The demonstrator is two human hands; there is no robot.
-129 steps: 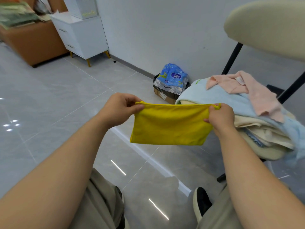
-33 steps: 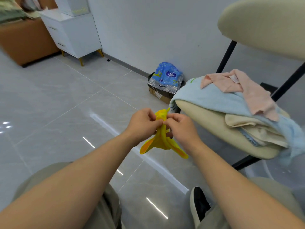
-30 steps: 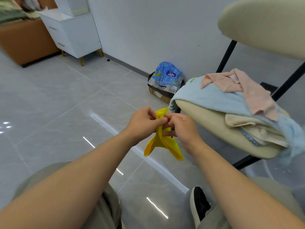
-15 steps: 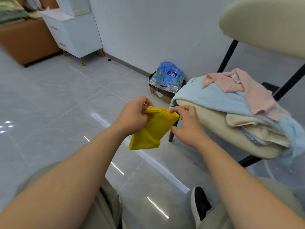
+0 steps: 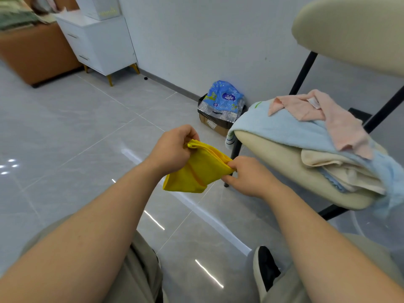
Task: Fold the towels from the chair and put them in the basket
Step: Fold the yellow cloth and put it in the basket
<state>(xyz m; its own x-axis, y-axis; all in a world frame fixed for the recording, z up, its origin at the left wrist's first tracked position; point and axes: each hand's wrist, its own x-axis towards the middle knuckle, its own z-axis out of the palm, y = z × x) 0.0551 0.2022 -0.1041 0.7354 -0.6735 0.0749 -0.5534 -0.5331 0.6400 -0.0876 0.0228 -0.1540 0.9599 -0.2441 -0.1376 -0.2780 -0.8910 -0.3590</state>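
Above the floor (image 5: 87, 127), left grip (image 5: 172, 149) pinches one corner of the towel (image 5: 196, 171); right grip (image 5: 247, 176) pinches the other; cloth hangs below.

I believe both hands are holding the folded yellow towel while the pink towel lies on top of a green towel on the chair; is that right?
Not quite: the head view shows the pink towel lying on a light blue towel, not green. The rest holds.

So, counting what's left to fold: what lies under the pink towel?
A light blue towel, with cream towels beneath it on the chair; anything deeper is covered.
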